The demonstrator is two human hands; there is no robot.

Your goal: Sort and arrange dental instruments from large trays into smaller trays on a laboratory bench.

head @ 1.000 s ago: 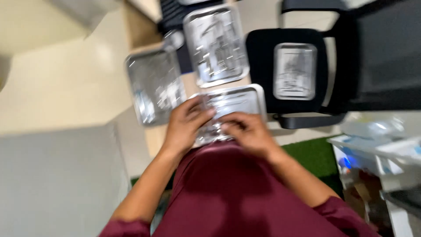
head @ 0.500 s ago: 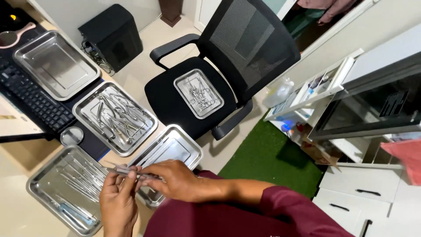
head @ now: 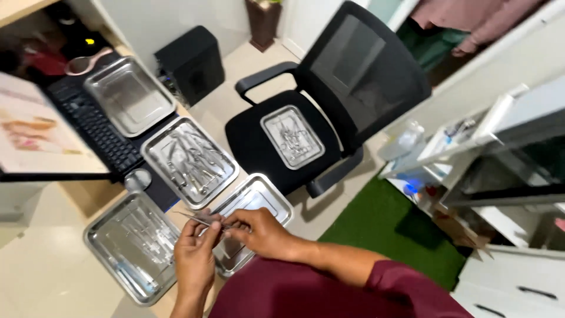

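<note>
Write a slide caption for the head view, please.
Both hands, left and right, hold a thin metal instrument above rectangular steel trays.

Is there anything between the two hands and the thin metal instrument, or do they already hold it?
Nothing visible stands between them. The left hand and the right hand both pinch the thin metal instrument with their fingertips, above the nearest steel tray. The other trays lie off to the sides.

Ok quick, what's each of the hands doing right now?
Left hand: closed, pinching a thin metal instrument.
Right hand: closed on the same instrument's other end, above a steel tray.
</note>
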